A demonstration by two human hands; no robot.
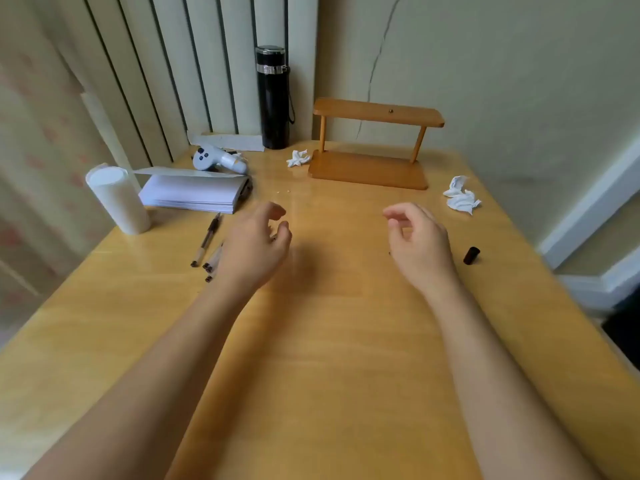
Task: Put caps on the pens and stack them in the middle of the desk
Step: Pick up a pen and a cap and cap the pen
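Wooden desk [329,341]: pens [207,244] beside left hand [254,244]; both hands loosely curled, empty.

The work surface is a wooden desk [322,358] with a glossy honey-coloured top, set into a corner of the room. The rear and right walls [502,64] are painted cream; a thin crack [375,60] runs down the rear wall. To the left hangs a pale pleated curtain [194,64] with dark vertical folds. A small two-tier wooden shelf [374,147] stands at the back of the desk against the wall. White trim [588,206] shows at right. Lighting is soft and diffuse.
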